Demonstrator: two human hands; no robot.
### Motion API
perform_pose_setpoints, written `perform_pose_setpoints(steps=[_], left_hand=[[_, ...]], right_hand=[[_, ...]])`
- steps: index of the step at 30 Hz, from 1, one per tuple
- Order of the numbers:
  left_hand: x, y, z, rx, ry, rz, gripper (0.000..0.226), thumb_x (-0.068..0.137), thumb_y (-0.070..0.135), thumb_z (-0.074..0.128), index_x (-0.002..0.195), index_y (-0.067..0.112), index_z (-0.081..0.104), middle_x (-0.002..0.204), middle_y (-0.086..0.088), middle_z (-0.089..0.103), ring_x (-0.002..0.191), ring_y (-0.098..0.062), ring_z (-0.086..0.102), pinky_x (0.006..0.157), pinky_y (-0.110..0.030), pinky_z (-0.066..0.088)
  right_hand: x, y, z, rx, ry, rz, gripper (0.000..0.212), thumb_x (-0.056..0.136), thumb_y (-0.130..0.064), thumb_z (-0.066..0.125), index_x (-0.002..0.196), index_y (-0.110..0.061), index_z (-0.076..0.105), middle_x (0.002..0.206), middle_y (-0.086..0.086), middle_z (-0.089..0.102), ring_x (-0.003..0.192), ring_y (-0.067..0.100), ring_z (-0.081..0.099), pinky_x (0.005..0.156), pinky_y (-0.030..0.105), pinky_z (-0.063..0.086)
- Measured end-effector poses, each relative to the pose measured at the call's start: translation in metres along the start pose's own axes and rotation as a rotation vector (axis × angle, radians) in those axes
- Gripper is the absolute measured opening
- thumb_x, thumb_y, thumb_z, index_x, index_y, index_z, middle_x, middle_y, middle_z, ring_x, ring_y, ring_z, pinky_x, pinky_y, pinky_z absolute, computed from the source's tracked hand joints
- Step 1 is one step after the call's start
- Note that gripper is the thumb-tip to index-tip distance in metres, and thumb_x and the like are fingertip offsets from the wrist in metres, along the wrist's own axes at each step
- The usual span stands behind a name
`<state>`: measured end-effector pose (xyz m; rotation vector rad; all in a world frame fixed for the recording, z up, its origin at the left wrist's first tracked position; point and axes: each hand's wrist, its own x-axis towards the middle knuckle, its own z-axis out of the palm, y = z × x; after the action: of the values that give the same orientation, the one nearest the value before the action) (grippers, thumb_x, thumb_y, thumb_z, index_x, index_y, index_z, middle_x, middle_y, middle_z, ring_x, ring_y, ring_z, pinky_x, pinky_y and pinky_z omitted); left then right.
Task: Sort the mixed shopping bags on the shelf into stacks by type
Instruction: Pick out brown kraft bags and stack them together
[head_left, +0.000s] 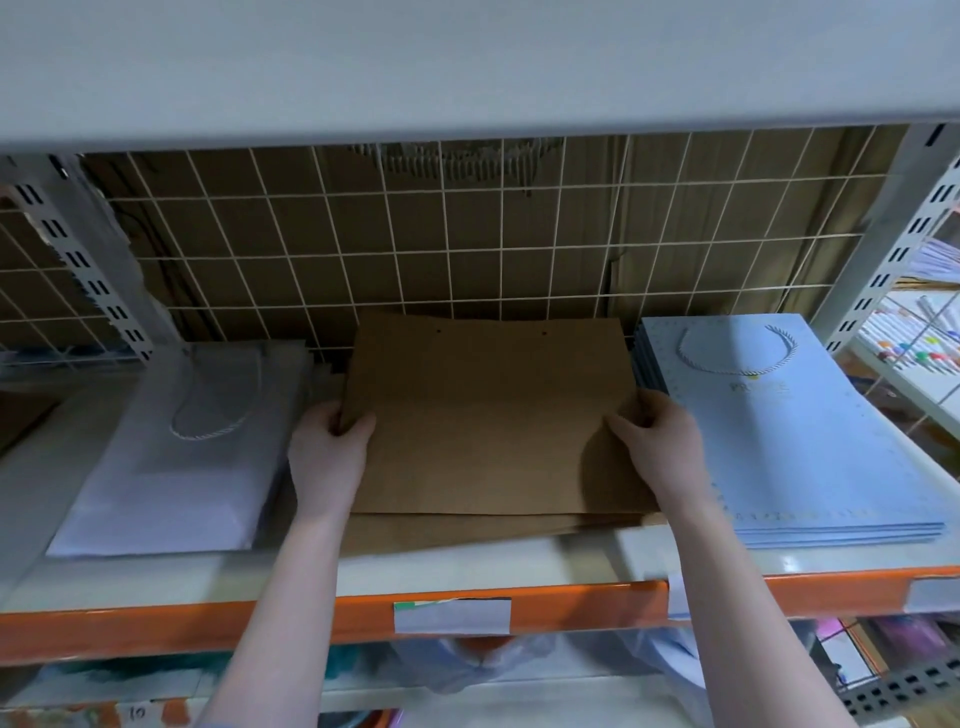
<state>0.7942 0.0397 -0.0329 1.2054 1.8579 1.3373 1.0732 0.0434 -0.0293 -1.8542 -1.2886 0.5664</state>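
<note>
A flat brown paper bag (488, 415) lies on top of a brown stack in the middle of the shelf (467, 564). My left hand (330, 447) grips its left edge, thumb on top. My right hand (657, 441) pinches its right edge. To the left lies a stack of translucent white bags (176, 467) with a cord handle. To the right sits a stack of light blue bags (789, 431) with a twisted rope handle.
A wire grid (467, 234) backed by cardboard closes the rear of the shelf. An upper shelf board hangs low overhead. The orange front beam (571, 603) carries a paper label. Perforated uprights stand at both sides; coloured pens show at far right.
</note>
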Motion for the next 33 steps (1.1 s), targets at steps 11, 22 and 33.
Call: perform_pose_setpoints(steps=[11, 22, 33], left_hand=[[-0.003, -0.004, 0.015, 0.327, -0.017, 0.042, 0.051, 0.092, 0.019, 0.058, 0.140, 0.012, 0.044, 0.145, -0.014, 0.039, 0.131, -0.032, 0.039, 0.107, -0.038, 0.034], [-0.001, 0.000, 0.016, 0.439, -0.118, 0.001, 0.059, 0.095, 0.028, 0.053, 0.148, 0.018, 0.030, 0.150, -0.014, 0.031, 0.134, -0.035, 0.037, 0.106, -0.042, 0.036], [0.014, 0.001, 0.018, 0.515, -0.149, 0.005, 0.060, 0.095, 0.033, 0.050, 0.149, 0.021, 0.026, 0.149, -0.014, 0.034, 0.129, -0.036, 0.042, 0.098, -0.042, 0.042]], right_hand=[[0.007, 0.006, 0.020, -0.232, 0.046, 0.007, 0.038, 0.091, -0.018, 0.055, 0.126, -0.004, 0.053, 0.117, 0.020, 0.055, 0.108, 0.036, 0.050, 0.088, 0.037, 0.041], [-0.001, -0.002, 0.015, -0.215, 0.014, 0.008, 0.018, 0.094, -0.008, 0.045, 0.105, -0.002, 0.057, 0.100, 0.018, 0.063, 0.088, 0.033, 0.056, 0.069, 0.028, 0.034], [0.000, -0.007, 0.017, -0.195, -0.099, 0.036, 0.010, 0.087, 0.000, 0.043, 0.092, -0.007, 0.049, 0.086, 0.008, 0.055, 0.079, 0.028, 0.053, 0.052, 0.022, 0.031]])
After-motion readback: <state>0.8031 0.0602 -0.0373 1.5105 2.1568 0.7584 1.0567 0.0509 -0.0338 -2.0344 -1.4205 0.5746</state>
